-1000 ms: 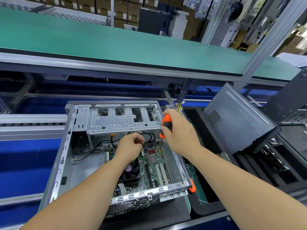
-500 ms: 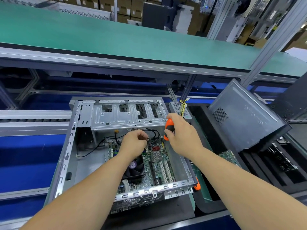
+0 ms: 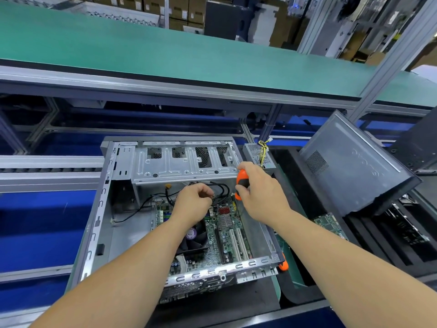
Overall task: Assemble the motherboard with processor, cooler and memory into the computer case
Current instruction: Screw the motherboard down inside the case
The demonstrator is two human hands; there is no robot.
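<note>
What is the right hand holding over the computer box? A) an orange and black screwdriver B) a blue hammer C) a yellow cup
A: the right hand is curled round the orange and black screwdriver handle, above the motherboard inside the open case.

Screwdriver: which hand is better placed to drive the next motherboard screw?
Right, probably. The right hand already grips the orange screwdriver above the motherboard inside the case. The left hand is occupied, pinching something small by the black cables.
</note>
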